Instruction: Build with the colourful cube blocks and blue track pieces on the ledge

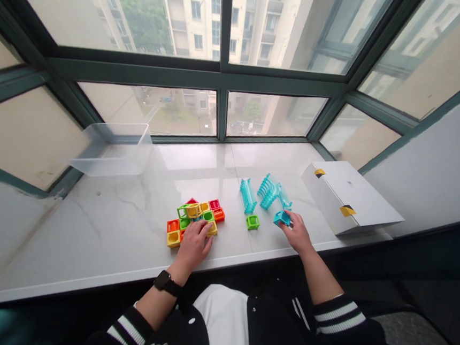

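Square hollow toy blocks (173, 225) in red, orange, yellow and green form a cluster on the white sill, some stacked on others. Over the cluster's front right side lies my left hand (195, 243), its fingers curled around a yellow block (212, 228). It hides part of the blocks beneath. My right hand (297, 233) pinches a blue block (281, 218) between thumb and fingers, low over the sill. Between the hands a single green block (252, 222) stands apart. Behind it are a straight translucent blue track piece (248, 195) and a curved one (268, 191); another blue piece (284, 196) lies beside the blue block.
At the back left sits a clear plastic bin (113, 167) against the window. A white box (352, 199) with yellow-and-black tabs stands at the right. The window frame (198, 78) bounds the marble-patterned sill (107, 237) behind, and its front edge runs close to my body.
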{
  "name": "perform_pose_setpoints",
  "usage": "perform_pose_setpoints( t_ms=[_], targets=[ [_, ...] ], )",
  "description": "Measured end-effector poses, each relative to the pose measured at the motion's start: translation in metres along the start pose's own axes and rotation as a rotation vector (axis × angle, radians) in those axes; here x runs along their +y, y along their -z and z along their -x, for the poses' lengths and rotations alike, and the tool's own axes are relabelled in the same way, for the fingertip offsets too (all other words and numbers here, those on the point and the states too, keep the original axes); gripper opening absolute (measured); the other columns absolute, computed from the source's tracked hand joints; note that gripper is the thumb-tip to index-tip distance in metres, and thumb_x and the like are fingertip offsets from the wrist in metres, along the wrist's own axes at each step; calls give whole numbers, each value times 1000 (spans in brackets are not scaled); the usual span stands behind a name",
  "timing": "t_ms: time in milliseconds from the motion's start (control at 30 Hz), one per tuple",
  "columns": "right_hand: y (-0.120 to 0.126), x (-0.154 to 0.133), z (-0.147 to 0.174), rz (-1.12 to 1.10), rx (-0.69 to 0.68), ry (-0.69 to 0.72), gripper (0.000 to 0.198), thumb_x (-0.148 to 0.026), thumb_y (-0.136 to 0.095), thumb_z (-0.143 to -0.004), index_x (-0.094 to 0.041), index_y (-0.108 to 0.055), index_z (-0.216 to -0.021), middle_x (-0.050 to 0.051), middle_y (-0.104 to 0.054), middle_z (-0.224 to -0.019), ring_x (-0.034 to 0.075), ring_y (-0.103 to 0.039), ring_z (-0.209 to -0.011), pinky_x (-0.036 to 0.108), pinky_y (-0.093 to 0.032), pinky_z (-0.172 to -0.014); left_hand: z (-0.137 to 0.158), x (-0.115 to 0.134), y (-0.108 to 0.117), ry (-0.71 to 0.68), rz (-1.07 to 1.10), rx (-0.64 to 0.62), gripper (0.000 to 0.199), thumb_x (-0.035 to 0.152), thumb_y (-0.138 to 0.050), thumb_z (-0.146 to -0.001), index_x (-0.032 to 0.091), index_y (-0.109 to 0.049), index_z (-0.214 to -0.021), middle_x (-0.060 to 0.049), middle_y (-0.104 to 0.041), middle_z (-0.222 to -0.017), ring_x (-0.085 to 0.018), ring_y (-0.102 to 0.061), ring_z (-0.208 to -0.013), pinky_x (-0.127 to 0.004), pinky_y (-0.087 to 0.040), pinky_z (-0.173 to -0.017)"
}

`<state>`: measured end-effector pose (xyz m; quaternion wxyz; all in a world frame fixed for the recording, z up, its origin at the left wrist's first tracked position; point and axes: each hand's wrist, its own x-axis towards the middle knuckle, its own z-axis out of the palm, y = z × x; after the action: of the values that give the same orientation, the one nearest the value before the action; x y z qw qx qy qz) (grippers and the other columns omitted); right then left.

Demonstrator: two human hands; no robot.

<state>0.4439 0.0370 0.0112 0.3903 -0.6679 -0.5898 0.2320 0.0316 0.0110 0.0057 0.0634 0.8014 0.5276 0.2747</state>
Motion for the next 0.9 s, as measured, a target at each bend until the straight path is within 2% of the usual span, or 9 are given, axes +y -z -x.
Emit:
perform_pose_setpoints(
  t_ms=[167, 300, 433, 700, 900],
  targets=[
    [-12, 8, -10, 188, -106, 52, 49, -32, -62, -91, -30, -66, -139, 10, -60, -125, 30, -63, -122, 48, -53, -111, 0, 2, 1, -3, 1, 4, 37, 27, -57, -99, 26, -62, -136, -13, -65, -131, -33, -62, -122, -60, -48, -113],
    [-21, 12, -15, 241, -161, 88, 54, -19, -57, -90, -30, -64, -142, 10, -59, -136, 29, -61, -129, 46, -51, -113, -1, 2, 2, 0, -3, 2, 38, 26, -57, -99, 26, -62, -136, -14, -65, -131, -33, -62, -122, -60, -49, -112],
    [-28, 10, -18, 272, -171, 115, 59, -15, -55, -87, -29, -61, -144, 10, -58, -143, 28, -60, -133, 45, -51, -115, 0, 1, 1, 1, -1, -2, 39, 26, -58, -99, 25, -62, -138, -13, -65, -132, -33, -61, -123, -59, -48, -113],
    [-37, 11, -17, 306, -180, 171, 58, -9, -55, -83, -27, -63, -138, 10, -63, -140, 28, -63, -129, 46, -51, -116, 0, 1, 1, 1, 4, 4, 41, 26, -59, -98, 24, -60, -139, -14, -66, -132, -33, -61, -124, -59, -47, -115],
    [-39, 13, -15, 325, -188, 142, 57, -8, -54, -84, -26, -63, -138, 11, -61, -141, 28, -63, -128, 46, -52, -113, 0, 2, 1, 7, 2, -2, 41, 25, -59, -98, 25, -60, -139, -13, -65, -133, -33, -61, -124, -59, -46, -116]
  ],
)
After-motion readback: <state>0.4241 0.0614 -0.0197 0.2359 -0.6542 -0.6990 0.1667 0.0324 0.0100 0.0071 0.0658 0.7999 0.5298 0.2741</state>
